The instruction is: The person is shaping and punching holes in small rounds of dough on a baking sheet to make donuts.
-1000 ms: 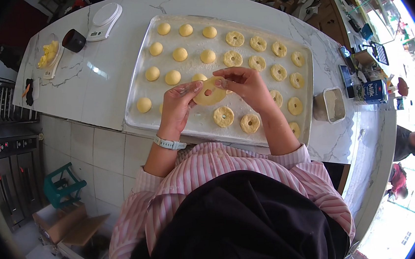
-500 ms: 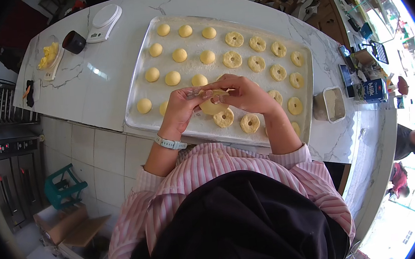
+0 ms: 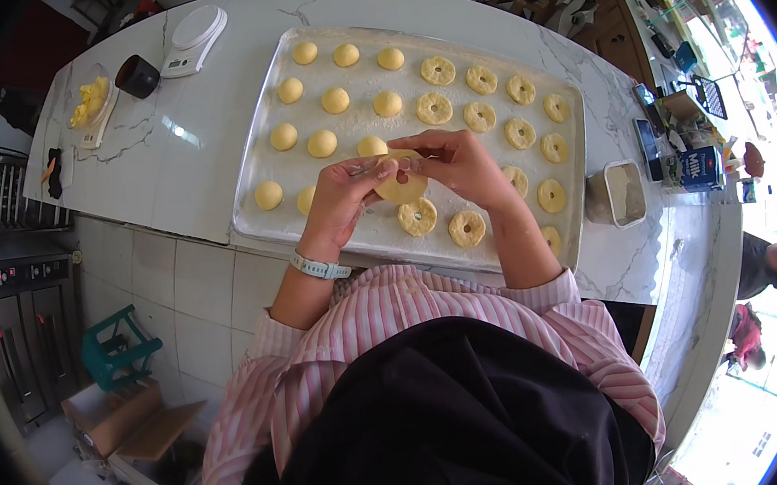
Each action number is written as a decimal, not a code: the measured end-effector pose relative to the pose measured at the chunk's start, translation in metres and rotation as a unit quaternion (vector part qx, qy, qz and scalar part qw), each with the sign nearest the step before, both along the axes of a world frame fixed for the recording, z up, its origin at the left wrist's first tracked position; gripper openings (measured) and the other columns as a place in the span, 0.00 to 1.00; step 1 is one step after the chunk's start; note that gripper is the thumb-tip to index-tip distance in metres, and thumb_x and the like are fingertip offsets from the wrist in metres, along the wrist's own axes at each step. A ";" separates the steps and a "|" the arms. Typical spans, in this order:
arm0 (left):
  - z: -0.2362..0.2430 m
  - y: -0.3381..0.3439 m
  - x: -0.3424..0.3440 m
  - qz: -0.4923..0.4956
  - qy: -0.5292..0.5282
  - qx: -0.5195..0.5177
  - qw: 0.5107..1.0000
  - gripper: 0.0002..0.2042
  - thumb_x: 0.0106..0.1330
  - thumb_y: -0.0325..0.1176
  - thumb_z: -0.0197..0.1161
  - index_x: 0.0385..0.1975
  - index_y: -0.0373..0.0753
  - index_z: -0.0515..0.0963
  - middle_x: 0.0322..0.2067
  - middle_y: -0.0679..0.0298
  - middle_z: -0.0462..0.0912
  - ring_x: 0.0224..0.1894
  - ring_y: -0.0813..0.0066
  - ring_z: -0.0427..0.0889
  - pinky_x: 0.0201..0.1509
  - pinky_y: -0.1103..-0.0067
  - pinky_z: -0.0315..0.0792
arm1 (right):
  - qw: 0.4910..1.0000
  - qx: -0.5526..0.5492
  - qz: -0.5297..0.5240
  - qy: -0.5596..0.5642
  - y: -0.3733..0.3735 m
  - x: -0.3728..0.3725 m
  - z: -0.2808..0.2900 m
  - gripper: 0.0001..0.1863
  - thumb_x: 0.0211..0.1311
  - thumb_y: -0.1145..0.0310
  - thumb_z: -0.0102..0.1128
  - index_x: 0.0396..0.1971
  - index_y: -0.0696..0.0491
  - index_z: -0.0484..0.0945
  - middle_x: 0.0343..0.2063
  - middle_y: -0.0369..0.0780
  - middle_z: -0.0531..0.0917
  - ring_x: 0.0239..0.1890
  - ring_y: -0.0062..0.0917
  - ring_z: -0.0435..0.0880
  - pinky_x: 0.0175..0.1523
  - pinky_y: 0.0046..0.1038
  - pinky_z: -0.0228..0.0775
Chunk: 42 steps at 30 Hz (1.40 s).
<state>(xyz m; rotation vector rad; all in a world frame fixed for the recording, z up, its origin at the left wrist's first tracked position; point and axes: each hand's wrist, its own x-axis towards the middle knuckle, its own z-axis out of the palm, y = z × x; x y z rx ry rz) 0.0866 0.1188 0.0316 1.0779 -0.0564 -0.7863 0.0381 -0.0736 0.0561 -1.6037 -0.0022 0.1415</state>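
Between both hands, above the tray, a ring of pale dough [image 3: 402, 189] is held up with a hole showing in its middle. My left hand [image 3: 343, 191] pinches its left side. Thumb and fingers of my right hand [image 3: 457, 164] grip its upper right side. Beneath lies a large metal baking tray [image 3: 257, 171] dusted with flour. Round dough balls [image 3: 334, 100] sit in rows on its left part. Flattened dough rings [image 3: 434, 108] with centre holes fill the right part, and one dough ring [image 3: 417, 217] lies just below my hands. My hands hide part of the tray.
Right of the tray stands a metal container of flour [image 3: 626, 194], with a blue milk carton [image 3: 701, 169] beyond. At the left are a white scale [image 3: 195, 39], a dark cup [image 3: 137, 77] and a bowl of yellow pieces [image 3: 91, 102]. A green stool [image 3: 120, 347] stands on the floor.
The dough ring has turned to show more of its face, and its hole is now plainly visible. My right hand has shifted slightly up and its fingers have moved along the rim.
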 end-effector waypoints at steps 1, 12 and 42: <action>0.000 0.000 -0.001 0.005 -0.015 0.005 1.000 0.12 0.61 0.32 0.67 0.40 0.32 0.81 0.34 0.61 0.85 0.36 0.75 0.84 0.41 0.80 0.79 | 1.000 -0.009 -0.004 0.010 0.001 0.000 0.001 0.17 0.60 0.75 0.62 0.49 0.60 0.79 0.35 0.37 0.85 0.37 0.15 0.81 0.43 0.19 0.73; -0.009 -0.002 -0.003 -0.005 -0.067 0.048 0.997 0.11 0.58 0.27 0.68 0.40 0.32 0.81 0.30 0.65 0.85 0.29 0.85 0.81 0.29 0.88 0.70 | 0.969 -0.194 0.134 -0.074 -0.003 0.004 0.006 0.18 0.54 0.70 0.63 0.47 0.51 0.81 0.35 0.39 0.78 0.39 0.23 0.77 0.42 0.25 0.71; -0.007 0.002 -0.001 -0.134 -0.053 0.081 0.986 0.10 0.55 0.26 0.71 0.35 0.29 0.82 0.31 0.61 0.85 0.34 0.79 0.83 0.39 0.83 0.78 | 0.925 -0.275 0.245 -0.089 -0.008 0.000 0.008 0.16 0.57 0.72 0.60 0.48 0.49 0.82 0.35 0.37 0.72 0.34 0.22 0.75 0.39 0.22 0.70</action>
